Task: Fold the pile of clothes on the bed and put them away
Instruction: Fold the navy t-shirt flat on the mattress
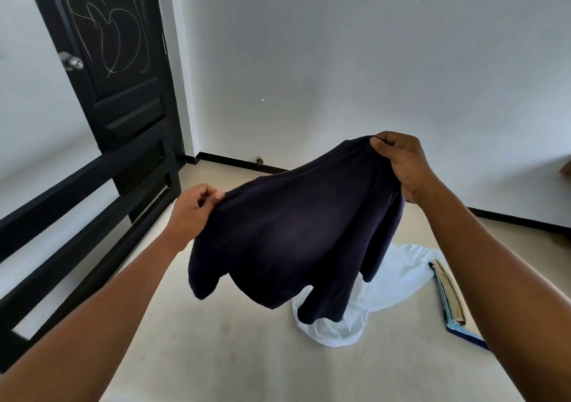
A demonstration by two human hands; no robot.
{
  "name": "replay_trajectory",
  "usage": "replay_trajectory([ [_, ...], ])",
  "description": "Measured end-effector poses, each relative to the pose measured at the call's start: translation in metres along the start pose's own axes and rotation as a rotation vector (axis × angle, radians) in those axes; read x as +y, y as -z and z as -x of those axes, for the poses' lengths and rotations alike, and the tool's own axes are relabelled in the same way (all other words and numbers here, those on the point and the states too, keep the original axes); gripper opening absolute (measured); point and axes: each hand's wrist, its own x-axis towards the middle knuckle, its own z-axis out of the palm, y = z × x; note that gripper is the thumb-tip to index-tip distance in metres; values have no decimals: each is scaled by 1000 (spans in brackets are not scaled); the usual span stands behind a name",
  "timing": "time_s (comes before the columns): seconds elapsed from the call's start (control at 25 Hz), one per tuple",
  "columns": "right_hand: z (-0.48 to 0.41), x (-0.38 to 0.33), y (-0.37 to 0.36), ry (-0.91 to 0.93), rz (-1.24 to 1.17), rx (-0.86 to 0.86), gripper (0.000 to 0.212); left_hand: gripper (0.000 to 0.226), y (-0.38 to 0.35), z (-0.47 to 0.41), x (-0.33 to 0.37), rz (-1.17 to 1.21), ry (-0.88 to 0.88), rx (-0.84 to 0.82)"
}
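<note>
**Operator:** Where is the garment, and what is each hand doing?

**Guide:** Your left hand (194, 207) pinches one upper edge of the dark shirt (293, 237) between thumb and curled fingers. Your right hand (401, 166) grips the opposite edge, higher and farther out. The shirt hangs in the air between them, above the bed (216, 355).

**Operator:** How will it handle?

**Guide:** Expect a light, soft, limp fabric. It sags between your two grips and holds no shape of its own. It looks neither fragile nor slippery. Take hold at two matching corners or seams and keep the cloth taut between both hands. Lay it flat on the bed before making any fold.

**Operator:** What can you not confirm?

**Guide:**
- The sleeves and neck opening are lost in the dark folds, so you cannot tell whether you hold the hem or the shoulders.
- The lower part of the shirt covers part of the white garment (395, 281) lying on the bed. Contact between the two cannot be judged.
- The folded cloth (451, 296) just beside the white garment is partly behind your right forearm.
- Farther off, the black rail (77, 191) and the door (108, 61) are cut off at the left.
- It is not clear where the bed ends and the floor begins.
</note>
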Motion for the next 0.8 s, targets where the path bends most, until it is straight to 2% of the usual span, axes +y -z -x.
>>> replay_trajectory([
  [0.04,0,1,4,-4,-20,17,22,7,4,1,-5,-49,-27,-87],
  [0.12,3,3,7,-25,-48,41,21,15,8,8,-24,-267,-33,-233],
  [0.16,5,4,7,-34,-39,43,20,19,6,13,-35,-385,-17,-246],
  [0.24,11,9,2,-43,14,16,19,29,0,22,-59,-524,19,-185],
  [0.32,15,13,-1,-36,30,-2,20,30,-5,28,-72,-585,29,-125],
  [0.44,13,14,6,-32,-14,28,21,9,4,28,-64,-476,5,75],
  [0.52,11,17,14,-42,22,45,20,3,13,21,-51,-455,-76,109],
  [0.6,12,26,19,-71,95,43,20,7,21,13,-42,-508,-98,-44],
  [0.72,17,44,22,-121,115,44,19,18,38,6,-33,-572,-40,-325],
  [0.8,21,52,26,-139,93,54,18,23,46,3,-21,-514,-38,-368],
])
